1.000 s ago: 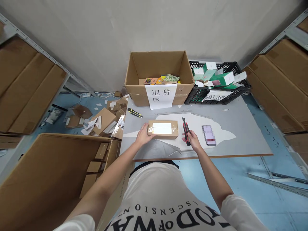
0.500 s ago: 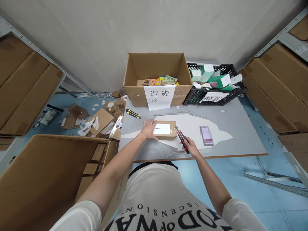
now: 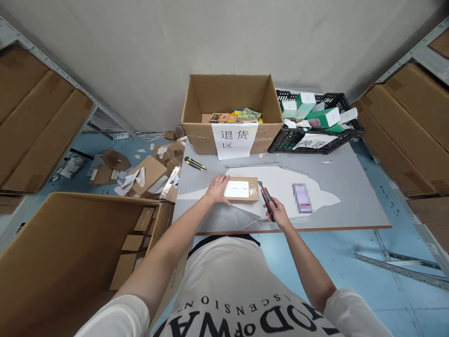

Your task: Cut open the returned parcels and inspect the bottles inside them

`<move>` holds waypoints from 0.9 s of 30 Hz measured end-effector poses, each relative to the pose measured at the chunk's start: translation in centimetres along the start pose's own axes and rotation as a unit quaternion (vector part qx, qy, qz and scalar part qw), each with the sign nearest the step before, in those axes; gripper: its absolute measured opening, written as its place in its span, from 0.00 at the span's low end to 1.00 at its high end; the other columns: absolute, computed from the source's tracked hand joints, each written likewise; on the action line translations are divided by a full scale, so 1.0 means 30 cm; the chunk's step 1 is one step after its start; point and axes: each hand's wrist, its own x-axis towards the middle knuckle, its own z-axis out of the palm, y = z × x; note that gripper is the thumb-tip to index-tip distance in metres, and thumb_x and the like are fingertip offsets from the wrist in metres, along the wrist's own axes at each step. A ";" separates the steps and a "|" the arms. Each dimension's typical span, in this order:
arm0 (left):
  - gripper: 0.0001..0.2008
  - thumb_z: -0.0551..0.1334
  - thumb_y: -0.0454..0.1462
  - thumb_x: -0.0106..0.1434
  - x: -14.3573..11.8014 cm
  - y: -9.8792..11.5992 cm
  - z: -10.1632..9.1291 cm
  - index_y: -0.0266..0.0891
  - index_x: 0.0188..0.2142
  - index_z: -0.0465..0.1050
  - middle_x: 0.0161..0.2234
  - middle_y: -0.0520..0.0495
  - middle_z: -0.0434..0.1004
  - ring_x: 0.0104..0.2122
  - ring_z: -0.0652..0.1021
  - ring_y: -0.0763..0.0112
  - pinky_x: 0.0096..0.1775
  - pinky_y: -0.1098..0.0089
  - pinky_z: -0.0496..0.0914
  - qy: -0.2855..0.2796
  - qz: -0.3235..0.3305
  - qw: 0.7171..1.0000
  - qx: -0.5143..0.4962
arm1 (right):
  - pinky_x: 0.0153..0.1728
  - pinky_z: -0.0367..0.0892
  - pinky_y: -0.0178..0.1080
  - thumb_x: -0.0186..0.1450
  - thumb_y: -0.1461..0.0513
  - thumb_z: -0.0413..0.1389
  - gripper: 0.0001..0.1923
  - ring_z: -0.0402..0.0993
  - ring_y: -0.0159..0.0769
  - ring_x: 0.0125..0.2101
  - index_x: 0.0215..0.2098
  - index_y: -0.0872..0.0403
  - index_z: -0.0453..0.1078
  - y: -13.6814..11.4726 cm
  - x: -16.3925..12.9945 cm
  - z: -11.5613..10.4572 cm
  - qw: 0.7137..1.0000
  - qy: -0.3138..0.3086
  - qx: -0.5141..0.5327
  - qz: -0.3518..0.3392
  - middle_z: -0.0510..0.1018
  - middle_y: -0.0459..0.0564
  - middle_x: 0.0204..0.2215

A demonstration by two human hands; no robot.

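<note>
I'm seeing left hand lying flat, pinning the box. Right hand is gripping the knife, blade touching the box's right end, box's long axis running between the hands.

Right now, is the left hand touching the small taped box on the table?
Touching. The head view shows the left hand laid flat on the left end of the small taped box, fingers overlapping its top edge, no gap visible.

White short-sleeve T-shirt, sleeves ending above the elbows, forearms bare. Large black serif lettering across the chest, reads upside down from the head view, partly cut off by the frame edge. Dark waistband shows at the hem. Left hand and right hand bare: no gloves, watch or rings visible.
</note>
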 end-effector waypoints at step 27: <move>0.59 0.72 0.53 0.33 -0.011 -0.008 0.030 0.32 0.61 0.51 0.58 0.29 0.58 0.59 0.59 0.44 0.60 0.52 0.52 0.053 0.020 0.998 -0.007 | 0.09 0.55 0.29 0.61 0.47 0.50 0.30 0.60 0.25 0.10 0.57 0.52 0.63 -0.071 0.020 -0.124 0.986 -0.072 -0.153 0.010 0.68 0.39 0.19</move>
